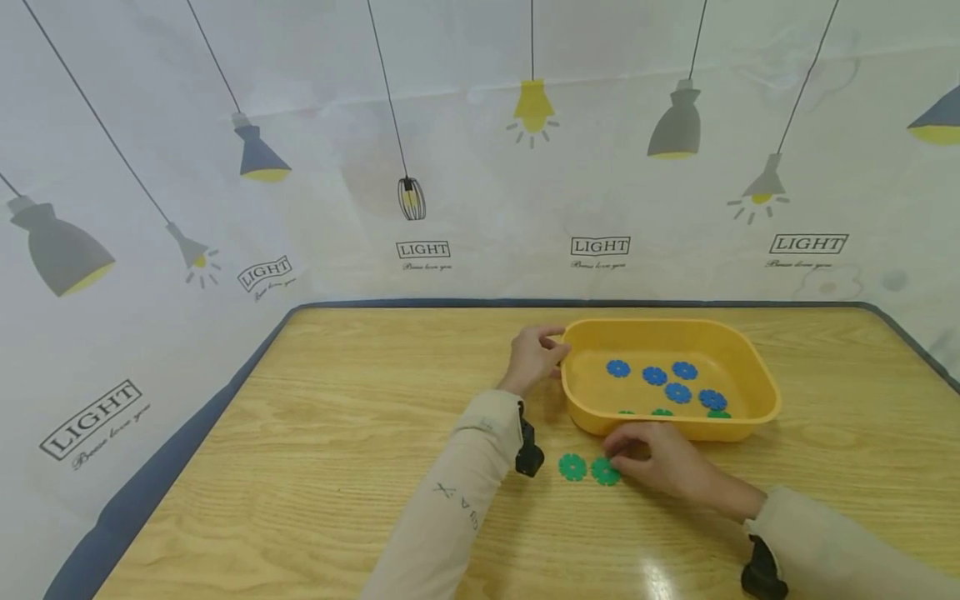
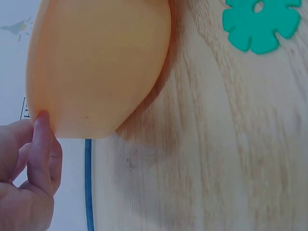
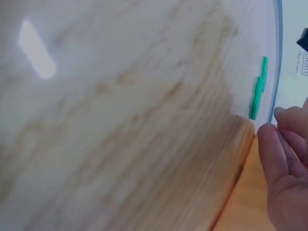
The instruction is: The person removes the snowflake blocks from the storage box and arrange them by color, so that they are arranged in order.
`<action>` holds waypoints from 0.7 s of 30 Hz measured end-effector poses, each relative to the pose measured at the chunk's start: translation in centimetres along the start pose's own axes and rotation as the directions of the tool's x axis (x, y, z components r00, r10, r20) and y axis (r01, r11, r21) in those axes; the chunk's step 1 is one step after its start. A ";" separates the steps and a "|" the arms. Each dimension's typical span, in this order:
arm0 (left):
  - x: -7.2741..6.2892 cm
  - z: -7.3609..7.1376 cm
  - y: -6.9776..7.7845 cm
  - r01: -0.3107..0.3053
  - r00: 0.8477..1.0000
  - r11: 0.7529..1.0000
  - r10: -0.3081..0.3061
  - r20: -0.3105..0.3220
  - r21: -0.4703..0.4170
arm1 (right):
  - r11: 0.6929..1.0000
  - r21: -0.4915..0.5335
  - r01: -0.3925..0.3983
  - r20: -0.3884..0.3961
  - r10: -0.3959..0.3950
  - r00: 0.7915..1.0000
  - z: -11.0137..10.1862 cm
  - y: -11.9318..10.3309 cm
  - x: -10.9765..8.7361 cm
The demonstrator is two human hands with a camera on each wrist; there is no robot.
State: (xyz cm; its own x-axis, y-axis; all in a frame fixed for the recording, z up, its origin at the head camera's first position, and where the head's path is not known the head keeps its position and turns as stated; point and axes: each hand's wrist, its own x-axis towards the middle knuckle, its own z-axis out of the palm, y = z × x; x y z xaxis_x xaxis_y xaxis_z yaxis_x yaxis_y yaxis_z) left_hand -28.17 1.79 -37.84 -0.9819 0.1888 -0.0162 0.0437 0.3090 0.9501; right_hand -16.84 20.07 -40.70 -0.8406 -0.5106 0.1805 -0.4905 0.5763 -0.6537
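A yellow plastic tub (image 1: 667, 429) stands on the wooden table. My left hand (image 1: 534, 358) pinches its left rim, and the left wrist view has the fingers (image 2: 41, 154) at the rim of the tub's wall (image 2: 101, 67). Two green snowflake-shaped discs, a left one (image 1: 572, 467) and a right one (image 1: 605, 471), lie flat side by side in front of the tub. My right hand (image 1: 663, 462) is by the tub's front wall, fingertips at the right disc's edge, thumb and forefinger loosely bent. In the right wrist view nothing shows between these fingers (image 3: 272, 149); the green discs (image 3: 259, 91) appear beyond them.
Inside the tub lie several blue snowflake discs (image 1: 678, 392) and a few green ones (image 1: 718, 414), partly hidden by the front wall. The wooden table (image 1: 360, 400) ends at a dark-edged back border, where a lamp-printed curtain (image 1: 480, 167) hangs.
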 end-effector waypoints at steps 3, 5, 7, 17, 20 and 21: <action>0.0 0.0 0.0 0.004 1.000 1.000 -0.004 0.000 0.000 | 1.000 0.015 -0.008 -0.001 0.008 1.000 -0.2 -0.2 -0.2; 0.0 0.1 0.1 0.024 1.000 1.000 -0.024 -0.005 0.001 | 0.999 0.032 -0.003 0.010 0.003 1.000 -0.4 -0.4 -0.3; 0.0 0.1 0.1 0.014 1.000 1.000 -0.014 -0.006 0.010 | 0.998 0.068 0.017 0.026 -0.019 0.999 -0.7 -0.6 -0.5; -0.4 0.1 0.1 -0.007 1.000 1.000 0.007 -0.003 0.007 | 0.980 0.147 0.133 -0.040 -0.129 0.991 -3.8 -2.0 -0.6; -0.3 0.1 0.0 -0.010 1.000 1.000 0.010 -0.005 0.008 | 0.986 0.112 0.127 -0.090 -0.117 0.989 -5.1 -2.2 -0.3; -0.3 0.1 0.0 -0.014 1.000 1.000 0.014 -0.004 0.010 | 0.988 0.109 0.111 -0.098 -0.100 0.990 -5.5 -2.2 -0.2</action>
State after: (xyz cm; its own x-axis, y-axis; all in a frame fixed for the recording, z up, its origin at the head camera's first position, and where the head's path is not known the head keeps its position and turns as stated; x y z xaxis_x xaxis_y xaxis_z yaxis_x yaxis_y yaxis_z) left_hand -27.87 1.82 -37.86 -0.9820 0.1890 -0.0014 0.0594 0.3160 0.9469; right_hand -16.86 22.41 -35.23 -0.8056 -0.5007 0.3168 -0.5529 0.4431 -0.7057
